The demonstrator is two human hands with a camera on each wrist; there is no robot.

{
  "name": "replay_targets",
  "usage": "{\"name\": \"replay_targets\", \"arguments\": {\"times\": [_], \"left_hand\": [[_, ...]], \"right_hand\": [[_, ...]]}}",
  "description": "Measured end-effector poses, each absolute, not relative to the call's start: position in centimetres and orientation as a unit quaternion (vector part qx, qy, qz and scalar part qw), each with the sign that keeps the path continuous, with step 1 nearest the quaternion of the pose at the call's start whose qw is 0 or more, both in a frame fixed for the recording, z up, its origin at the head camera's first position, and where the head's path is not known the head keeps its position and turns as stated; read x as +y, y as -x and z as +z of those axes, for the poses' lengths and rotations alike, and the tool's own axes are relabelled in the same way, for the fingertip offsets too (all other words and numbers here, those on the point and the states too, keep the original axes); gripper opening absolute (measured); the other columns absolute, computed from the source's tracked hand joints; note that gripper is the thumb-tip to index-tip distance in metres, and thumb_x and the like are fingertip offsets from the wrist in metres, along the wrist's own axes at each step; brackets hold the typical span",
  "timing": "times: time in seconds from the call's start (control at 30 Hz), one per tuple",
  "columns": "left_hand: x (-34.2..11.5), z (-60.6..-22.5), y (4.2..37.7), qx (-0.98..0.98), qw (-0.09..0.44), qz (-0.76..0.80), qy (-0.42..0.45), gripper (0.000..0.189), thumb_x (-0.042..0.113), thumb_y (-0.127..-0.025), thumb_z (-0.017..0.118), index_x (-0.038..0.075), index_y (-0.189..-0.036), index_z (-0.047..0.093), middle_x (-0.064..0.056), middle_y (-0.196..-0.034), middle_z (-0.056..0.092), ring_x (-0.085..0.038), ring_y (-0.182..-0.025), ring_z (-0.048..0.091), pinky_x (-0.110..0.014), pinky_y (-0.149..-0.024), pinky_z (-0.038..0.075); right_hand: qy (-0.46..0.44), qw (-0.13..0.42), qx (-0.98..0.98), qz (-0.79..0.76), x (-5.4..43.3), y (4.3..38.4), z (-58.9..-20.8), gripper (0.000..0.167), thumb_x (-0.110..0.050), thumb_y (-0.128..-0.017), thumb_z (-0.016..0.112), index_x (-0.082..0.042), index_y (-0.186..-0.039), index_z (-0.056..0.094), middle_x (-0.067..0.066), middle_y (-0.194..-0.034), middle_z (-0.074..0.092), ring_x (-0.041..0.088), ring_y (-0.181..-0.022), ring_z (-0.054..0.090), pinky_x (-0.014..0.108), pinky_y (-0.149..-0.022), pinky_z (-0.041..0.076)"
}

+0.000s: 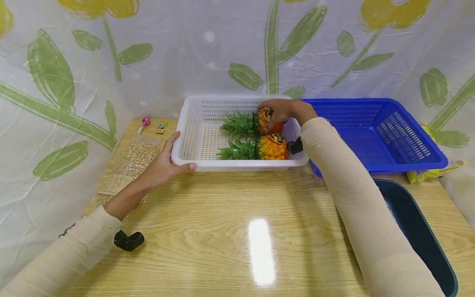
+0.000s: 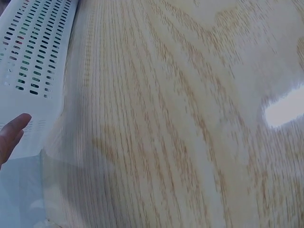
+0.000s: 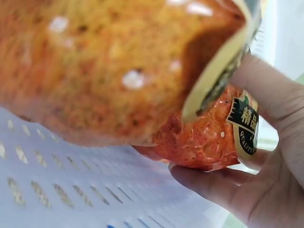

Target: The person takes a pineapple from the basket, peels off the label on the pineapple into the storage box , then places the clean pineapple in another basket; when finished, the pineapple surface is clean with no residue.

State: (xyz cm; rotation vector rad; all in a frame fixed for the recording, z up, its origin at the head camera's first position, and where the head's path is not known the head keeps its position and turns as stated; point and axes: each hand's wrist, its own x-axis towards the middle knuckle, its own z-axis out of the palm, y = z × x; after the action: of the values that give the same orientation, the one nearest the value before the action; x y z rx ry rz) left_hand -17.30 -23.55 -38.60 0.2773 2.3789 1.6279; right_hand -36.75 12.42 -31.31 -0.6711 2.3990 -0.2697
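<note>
Two pineapples with green crowns lie side by side in a white perforated basket point(image 1: 237, 163), crowns toward the left. My right hand point(image 1: 281, 110) reaches over the basket's right end and grips the rear pineapple point(image 1: 276, 129). In the right wrist view, thumb and fingers curve round that pineapple point(image 3: 202, 137), which bears a dark label. The front pineapple point(image 1: 272, 148) lies nearer me and fills the top of that view. At the basket's front left corner, my left hand point(image 1: 161, 165) touches the outside, fingers and thumb spread and fairly straight. Only fingertips show in the left wrist view.
Right of the white basket stands a blue basket point(image 1: 404, 165), with yellow packaging point(image 1: 421, 176) beneath its right edge. A dark green tub point(image 1: 412, 210) sits under my right forearm. At left lie a bag of pale kernels point(image 1: 135, 159), a pink lollipop point(image 1: 146, 121) and a small yellow packet point(image 1: 161, 128).
</note>
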Motion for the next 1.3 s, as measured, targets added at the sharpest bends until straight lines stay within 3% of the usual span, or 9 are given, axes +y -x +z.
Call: {"name": "replay_targets", "arguments": {"times": [0.17,0.3,0.4,0.53,0.7,0.8,1.03,1.3], "left_hand": [[-23.54,-38.52,17.25,0.818,0.122,0.554,-0.093,0.109,0.026,-0.093,0.073,0.025,-0.161,-0.012,-0.016,-0.164,0.019,-0.04,-0.148,0.03,-0.061,-0.115,0.031],[-23.56,-38.56,17.29,0.815,0.122,0.558,-0.096,0.109,0.024,-0.093,0.073,0.025,-0.161,-0.012,-0.017,-0.164,0.019,-0.04,-0.147,0.03,-0.061,-0.115,0.03],[-23.58,-38.58,17.32,0.813,0.122,0.561,-0.098,0.108,0.023,-0.093,0.073,0.024,-0.161,-0.012,-0.017,-0.163,0.019,-0.04,-0.147,0.031,-0.06,-0.114,0.032],[-23.6,-38.49,17.4,0.812,0.124,0.561,-0.101,0.108,0.023,-0.093,0.073,0.024,-0.161,-0.012,-0.018,-0.163,0.021,-0.04,-0.146,0.033,-0.06,-0.114,0.033],[-23.57,-38.42,17.46,0.808,0.127,0.566,-0.105,0.108,0.022,-0.093,0.073,0.024,-0.161,-0.012,-0.018,-0.163,0.021,-0.04,-0.146,0.033,-0.06,-0.115,0.032],[-23.57,-38.48,17.38,0.805,0.128,0.569,-0.105,0.108,0.021,-0.093,0.072,0.024,-0.161,-0.013,-0.018,-0.163,0.021,-0.04,-0.147,0.032,-0.061,-0.115,0.03],[-23.61,-38.67,17.33,0.812,0.126,0.562,-0.096,0.109,0.022,-0.093,0.073,0.024,-0.161,-0.011,-0.018,-0.163,0.022,-0.039,-0.147,0.033,-0.059,-0.114,0.033],[-23.56,-38.57,17.43,0.822,0.119,0.549,-0.092,0.109,0.024,-0.092,0.073,0.025,-0.161,-0.011,-0.019,-0.162,0.021,-0.042,-0.145,0.034,-0.059,-0.111,0.036]], "right_hand": [[0.253,0.308,0.914,-0.076,12.23,36.77,-31.18,0.086,-0.027,-0.093,0.072,-0.022,-0.162,0.021,0.014,-0.168,0.013,0.037,-0.153,0.015,0.057,-0.118,0.029],[0.255,0.302,0.916,-0.07,12.17,36.88,-31.24,0.085,-0.029,-0.092,0.072,-0.022,-0.161,0.024,0.015,-0.167,0.016,0.037,-0.152,0.019,0.056,-0.118,0.03],[0.253,0.298,0.917,-0.076,12.22,36.86,-31.25,0.082,-0.028,-0.092,0.072,-0.02,-0.16,0.026,0.015,-0.166,0.019,0.034,-0.14,0.033,0.048,-0.103,0.04],[0.24,0.299,0.92,-0.079,12.3,36.91,-31.17,0.081,-0.028,-0.094,0.07,-0.02,-0.16,0.024,0.016,-0.166,0.019,0.031,-0.124,0.04,0.044,-0.088,0.038],[0.233,0.294,0.924,-0.069,12.35,37.1,-31.1,0.083,-0.032,-0.093,0.069,-0.018,-0.161,0.024,0.016,-0.166,0.018,0.036,-0.138,0.036,0.051,-0.102,0.04],[0.237,0.289,0.925,-0.071,12.36,37.14,-31.16,0.081,-0.032,-0.092,0.071,-0.017,-0.159,0.028,0.016,-0.166,0.02,0.039,-0.15,0.024,0.056,-0.114,0.033],[0.24,0.283,0.924,-0.085,12.62,37.1,-31.38,0.08,-0.03,-0.091,0.074,-0.017,-0.157,0.031,0.018,-0.162,0.026,0.039,-0.142,0.035,0.053,-0.106,0.04],[0.252,0.273,0.924,-0.09,12.92,36.96,-30.65,0.078,-0.03,-0.09,0.075,-0.016,-0.155,0.033,0.018,-0.162,0.028,0.04,-0.148,0.027,0.058,-0.116,0.033]]}}
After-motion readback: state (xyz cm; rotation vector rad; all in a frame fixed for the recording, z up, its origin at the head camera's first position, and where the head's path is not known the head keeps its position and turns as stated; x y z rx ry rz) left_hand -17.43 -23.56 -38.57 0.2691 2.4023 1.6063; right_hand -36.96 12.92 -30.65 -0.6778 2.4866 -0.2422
